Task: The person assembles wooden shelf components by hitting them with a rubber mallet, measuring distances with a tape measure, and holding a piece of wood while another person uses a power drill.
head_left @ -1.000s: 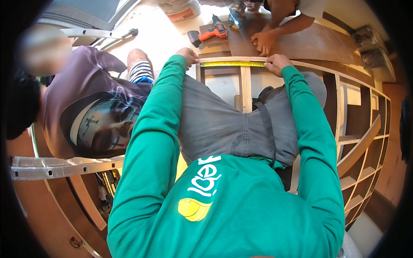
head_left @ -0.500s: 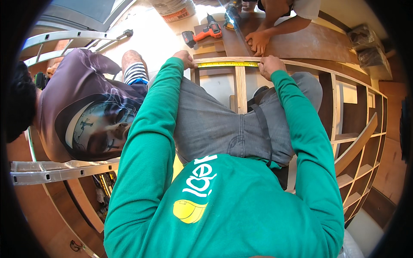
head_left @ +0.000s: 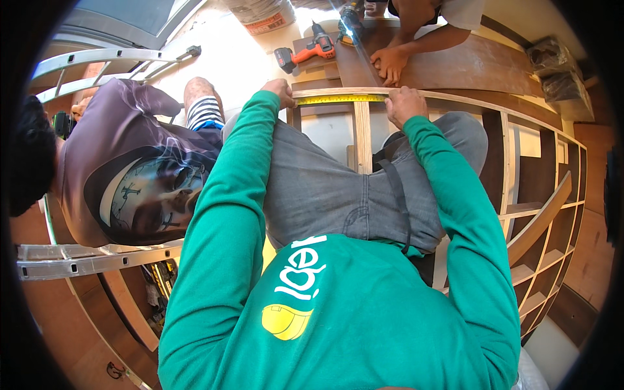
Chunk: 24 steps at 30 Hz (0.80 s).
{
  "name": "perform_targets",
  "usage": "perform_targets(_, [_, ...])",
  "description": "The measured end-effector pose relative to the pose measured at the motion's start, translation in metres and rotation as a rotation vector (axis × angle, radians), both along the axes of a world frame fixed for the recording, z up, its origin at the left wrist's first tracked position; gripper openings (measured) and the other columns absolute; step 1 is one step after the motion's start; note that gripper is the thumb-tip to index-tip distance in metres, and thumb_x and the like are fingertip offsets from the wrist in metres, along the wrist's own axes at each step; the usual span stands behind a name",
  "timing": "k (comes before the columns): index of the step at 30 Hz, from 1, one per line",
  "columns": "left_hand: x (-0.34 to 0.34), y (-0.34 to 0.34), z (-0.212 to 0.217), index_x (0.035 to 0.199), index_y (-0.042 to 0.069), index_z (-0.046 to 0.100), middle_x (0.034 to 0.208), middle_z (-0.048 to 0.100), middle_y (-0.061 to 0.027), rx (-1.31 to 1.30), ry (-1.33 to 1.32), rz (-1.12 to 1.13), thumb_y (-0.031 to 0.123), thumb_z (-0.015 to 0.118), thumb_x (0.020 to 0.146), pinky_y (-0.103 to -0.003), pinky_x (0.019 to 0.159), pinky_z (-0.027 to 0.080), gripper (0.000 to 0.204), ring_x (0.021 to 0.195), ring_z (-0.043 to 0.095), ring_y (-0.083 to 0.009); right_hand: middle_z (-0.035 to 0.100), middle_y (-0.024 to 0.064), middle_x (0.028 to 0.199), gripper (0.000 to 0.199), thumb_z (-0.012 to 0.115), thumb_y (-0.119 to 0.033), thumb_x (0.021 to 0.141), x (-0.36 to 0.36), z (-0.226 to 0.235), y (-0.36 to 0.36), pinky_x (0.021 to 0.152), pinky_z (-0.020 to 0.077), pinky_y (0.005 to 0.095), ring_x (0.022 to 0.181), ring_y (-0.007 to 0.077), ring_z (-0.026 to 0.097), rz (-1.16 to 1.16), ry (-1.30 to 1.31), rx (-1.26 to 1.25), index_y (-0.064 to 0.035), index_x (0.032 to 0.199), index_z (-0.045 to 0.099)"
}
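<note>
A yellow tape measure blade [head_left: 339, 99] runs between my two hands along the pale edge of a wooden shelf frame [head_left: 362, 133]. My left hand [head_left: 279, 93] is closed on the blade's left end, against the frame's edge. At the other end my right hand [head_left: 405, 105] closes around the tape measure; its case is hidden by the fingers. Below the blade, an upright divider of the frame meets the edge between my knees.
Beyond the frame lie an orange and black cordless drill [head_left: 314, 48] and brown boards [head_left: 468, 62], where another person's hands [head_left: 391, 64] rest. A person in a printed shirt [head_left: 136, 156] crouches at left beside an aluminium ladder [head_left: 97, 265]. A loose curved strip [head_left: 541, 220] leans across the compartments at right.
My right hand has shifted slightly left along the frame's edge, so less blade shows between my hands. My left hand stays nearly in place.
</note>
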<state>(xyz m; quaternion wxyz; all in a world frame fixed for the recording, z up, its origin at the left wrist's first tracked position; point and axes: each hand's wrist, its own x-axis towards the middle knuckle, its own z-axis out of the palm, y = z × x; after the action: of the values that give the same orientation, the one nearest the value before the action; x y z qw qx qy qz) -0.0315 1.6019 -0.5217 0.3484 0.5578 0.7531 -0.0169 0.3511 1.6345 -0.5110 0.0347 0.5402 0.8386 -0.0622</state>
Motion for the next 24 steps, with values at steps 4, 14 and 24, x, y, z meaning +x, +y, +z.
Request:
perform_targets(4, [0.005,-0.002,0.003,0.094,0.009,0.065,0.088,0.07,-0.0089,-0.006,0.0,0.031,0.027,0.095,0.07,-0.035,0.076,0.055,0.042,0.084,0.066,-0.0197,0.066,0.0162,0.12,0.035,0.059,-0.037,0.1,0.001,-0.002,-0.004,0.102,0.049,0.0514,0.12,0.0351,0.061,-0.009,0.012,0.014,-0.0109,0.118,0.073])
perform_targets(14, [0.005,-0.007,0.011,0.104,0.008,0.069,0.086,0.07,-0.0071,0.017,-0.007,-0.048,0.026,0.093,0.075,-0.035,0.07,0.056,0.042,0.079,0.067,-0.0188,0.067,0.0149,0.117,0.033,0.061,-0.037,0.098,-0.011,-0.002,-0.003,0.1,0.0499,0.0495,0.115,0.0346,0.062,0.036,0.077,0.026,-0.0121,0.114,0.076])
perform_targets(24, [0.009,-0.007,0.016,0.1,0.017,0.081,0.095,0.076,-0.0137,0.022,-0.082,0.014,0.018,0.085,0.082,-0.04,0.088,0.057,0.018,0.092,0.073,-0.028,0.071,0.0176,0.105,0.026,0.065,-0.034,0.095,0.0,0.01,0.004,0.095,0.0518,0.0506,0.102,0.0381,0.065,0.051,0.237,-0.063,-0.0141,0.104,0.08])
